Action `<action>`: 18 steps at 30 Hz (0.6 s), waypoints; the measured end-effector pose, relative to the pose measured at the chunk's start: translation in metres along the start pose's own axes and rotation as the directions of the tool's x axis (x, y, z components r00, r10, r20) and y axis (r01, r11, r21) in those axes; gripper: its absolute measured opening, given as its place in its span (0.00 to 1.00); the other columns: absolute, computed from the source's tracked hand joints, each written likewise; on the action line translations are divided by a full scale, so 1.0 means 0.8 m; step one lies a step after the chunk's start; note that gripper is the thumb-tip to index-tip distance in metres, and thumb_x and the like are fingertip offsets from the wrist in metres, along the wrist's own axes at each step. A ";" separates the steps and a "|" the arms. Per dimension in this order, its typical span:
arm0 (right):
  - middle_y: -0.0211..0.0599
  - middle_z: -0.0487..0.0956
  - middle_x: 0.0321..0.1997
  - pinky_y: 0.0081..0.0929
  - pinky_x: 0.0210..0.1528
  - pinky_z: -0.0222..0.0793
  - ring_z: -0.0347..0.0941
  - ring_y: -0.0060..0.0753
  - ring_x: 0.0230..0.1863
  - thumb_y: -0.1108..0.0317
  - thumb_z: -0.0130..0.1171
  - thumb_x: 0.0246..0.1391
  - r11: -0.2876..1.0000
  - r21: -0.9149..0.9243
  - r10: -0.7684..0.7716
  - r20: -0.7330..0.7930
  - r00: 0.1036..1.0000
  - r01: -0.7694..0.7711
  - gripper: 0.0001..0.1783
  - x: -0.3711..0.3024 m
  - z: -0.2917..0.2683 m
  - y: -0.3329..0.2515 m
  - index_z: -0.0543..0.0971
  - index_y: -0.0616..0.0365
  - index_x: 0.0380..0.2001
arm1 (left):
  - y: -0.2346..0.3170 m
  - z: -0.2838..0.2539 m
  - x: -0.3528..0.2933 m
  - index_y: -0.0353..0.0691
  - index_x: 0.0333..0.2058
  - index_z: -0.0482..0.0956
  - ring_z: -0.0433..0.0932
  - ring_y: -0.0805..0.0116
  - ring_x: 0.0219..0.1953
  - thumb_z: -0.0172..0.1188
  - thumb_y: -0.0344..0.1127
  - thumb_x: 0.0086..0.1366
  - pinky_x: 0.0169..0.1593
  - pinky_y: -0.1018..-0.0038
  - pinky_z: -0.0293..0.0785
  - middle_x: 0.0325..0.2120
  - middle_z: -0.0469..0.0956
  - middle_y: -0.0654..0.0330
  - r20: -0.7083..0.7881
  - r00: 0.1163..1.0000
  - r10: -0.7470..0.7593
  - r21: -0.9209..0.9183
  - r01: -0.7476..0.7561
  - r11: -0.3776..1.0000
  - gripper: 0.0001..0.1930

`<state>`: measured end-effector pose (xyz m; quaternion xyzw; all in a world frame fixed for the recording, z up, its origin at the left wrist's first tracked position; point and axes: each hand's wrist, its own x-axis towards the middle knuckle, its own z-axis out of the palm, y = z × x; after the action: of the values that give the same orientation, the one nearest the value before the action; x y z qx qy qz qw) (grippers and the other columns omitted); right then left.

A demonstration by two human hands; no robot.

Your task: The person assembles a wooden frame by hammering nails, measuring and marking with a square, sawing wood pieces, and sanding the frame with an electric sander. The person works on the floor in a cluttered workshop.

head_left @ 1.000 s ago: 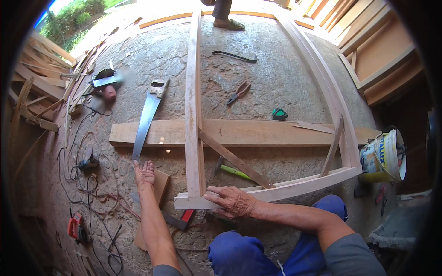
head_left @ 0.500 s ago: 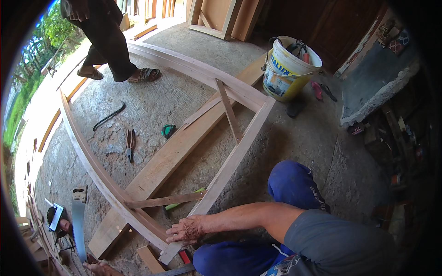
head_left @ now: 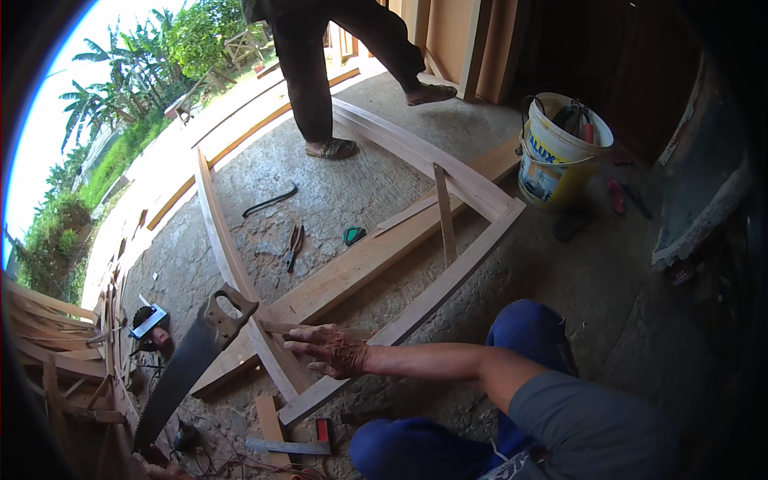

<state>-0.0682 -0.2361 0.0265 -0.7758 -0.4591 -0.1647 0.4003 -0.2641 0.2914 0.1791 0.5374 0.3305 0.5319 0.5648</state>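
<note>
A wooden frame (head_left: 400, 144) lies on the floor across a thick plank (head_left: 360, 264). The handsaw (head_left: 180, 364) slants at lower left, its handle over the frame's left rail. The right hand (head_left: 332, 352) is released, fingers spread above the near corner, contact hard to judge; the left hand (head_left: 158, 467) grasps the blade's tip. Beyond lie pliers (head_left: 295, 246) and a green tape measure (head_left: 354, 235).

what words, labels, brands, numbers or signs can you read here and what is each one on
White bucket: large blue lettering on yellow, partly legible; I leave the wording unquoted.
Grey shirt: pale print low down, too blurred to read.
Handsaw: no lettering can be made out.
Steel square: any markings are too small to read.
</note>
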 end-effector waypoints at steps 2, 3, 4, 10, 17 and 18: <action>0.44 0.62 0.72 0.46 0.66 0.62 0.64 0.46 0.70 0.57 0.72 0.48 0.988 -0.155 -0.031 -0.022 0.999 0.027 0.51 0.017 -0.038 -0.001 0.58 0.39 0.74 | 0.031 -0.022 -0.011 0.34 0.49 0.80 0.79 0.72 0.35 0.46 0.47 0.76 0.36 0.81 0.75 0.41 0.84 0.58 -0.003 1.000 0.029 -0.021 -0.029 0.999 0.22; 0.43 0.61 0.72 0.50 0.65 0.62 0.63 0.45 0.70 0.54 0.74 0.46 0.982 -0.184 -0.040 -0.019 0.999 0.036 0.54 0.023 -0.063 -0.003 0.57 0.37 0.74 | 0.040 -0.030 -0.017 0.34 0.49 0.80 0.79 0.72 0.35 0.46 0.46 0.76 0.37 0.81 0.75 0.41 0.84 0.58 0.000 0.999 0.036 -0.033 -0.036 0.999 0.21; 0.42 0.61 0.72 0.53 0.64 0.61 0.62 0.45 0.70 0.52 0.75 0.45 0.967 -0.245 -0.070 -0.012 0.997 0.065 0.54 0.032 -0.083 -0.003 0.58 0.37 0.74 | 0.049 -0.031 -0.020 0.33 0.50 0.80 0.79 0.72 0.36 0.47 0.46 0.76 0.38 0.81 0.75 0.42 0.84 0.58 0.013 0.999 0.045 -0.044 -0.044 0.998 0.21; 0.34 0.66 0.57 0.47 0.61 0.62 0.65 0.37 0.60 0.46 0.70 0.48 0.893 -0.415 -0.231 -0.092 0.969 0.174 0.42 0.040 -0.149 0.019 0.68 0.39 0.66 | 0.048 -0.019 -0.008 0.33 0.53 0.78 0.80 0.70 0.40 0.49 0.43 0.75 0.43 0.80 0.78 0.44 0.83 0.58 0.185 0.981 0.058 -0.026 -0.054 0.998 0.20; 0.36 0.76 0.53 0.49 0.68 0.64 0.73 0.39 0.63 0.62 0.61 0.59 0.857 -0.421 -0.326 0.008 0.945 0.298 0.10 0.009 -0.274 0.041 0.78 0.48 0.42 | 0.025 0.195 -0.087 0.32 0.61 0.73 0.82 0.60 0.50 0.50 0.53 0.76 0.54 0.70 0.80 0.49 0.83 0.55 0.488 0.828 -0.275 -0.197 0.411 0.890 0.29; 0.38 0.80 0.51 0.50 0.66 0.69 0.77 0.44 0.60 0.65 0.63 0.57 0.931 -0.301 -0.223 -0.021 0.975 0.206 0.09 0.003 -0.277 0.039 0.79 0.52 0.39 | 0.035 0.221 -0.119 0.32 0.61 0.73 0.82 0.58 0.51 0.49 0.56 0.76 0.56 0.68 0.79 0.49 0.83 0.54 0.571 0.750 -0.333 -0.246 0.544 0.802 0.31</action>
<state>-0.0157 -0.4141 0.1521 -0.7675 -0.4999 -0.2957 0.2712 -0.1240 0.1513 0.2231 0.4348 0.1763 0.2779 0.8382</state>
